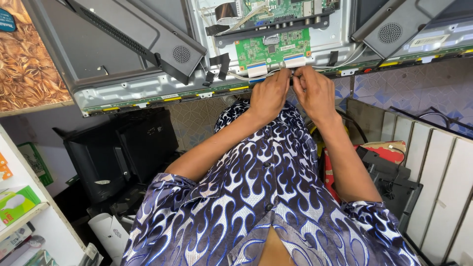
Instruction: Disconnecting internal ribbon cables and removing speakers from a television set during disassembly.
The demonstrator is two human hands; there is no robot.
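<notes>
Head view shows both my hands up at the lower edge of an opened flat screen set [148, 86] lying with its back panel off. My left hand [268, 96] has its fingers curled in and pinched at the spot just under the small green circuit board [272, 48], where a flat white ribbon cable [257, 70] comes down from the board. My right hand [314, 91] is touching the left one, fingers bent and pressed on the same spot, just below the second white ribbon cable [294, 60]. What exactly sits between my fingertips is hidden by the fingers themselves, so I cannot tell what they grip. A bigger green board [276, 10] sits above the small one. Black speaker bars [148, 42] slant across the metal back. Below my arms is my blue and white patterned shirt [256, 197], with dark monitors [118, 152] stacked at my left.
</notes>
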